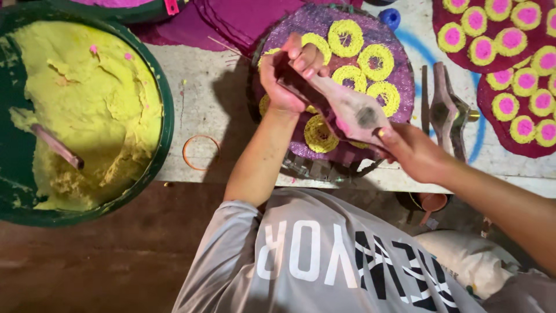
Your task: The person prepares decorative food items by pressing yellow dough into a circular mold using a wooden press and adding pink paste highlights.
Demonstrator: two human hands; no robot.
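Observation:
My left hand (285, 78) is closed around the upper end of a wooden mould (353, 110), a paddle-shaped piece with a dark round hollow. My right hand (414, 152) grips the mould's lower end, so it lies slantwise between both hands. Below it sits a round purple glittery disc (324, 23) carrying several yellow powder rings (346, 36). The mould and my hands hide part of the disc and some rings.
A green basin (165, 104) of yellow paste with a wooden stick (55, 145) stands at the left. An orange ring (201, 152) lies on the table. More wooden moulds (446, 110) and dark red discs (492, 64) with yellow-pink rings lie at the right.

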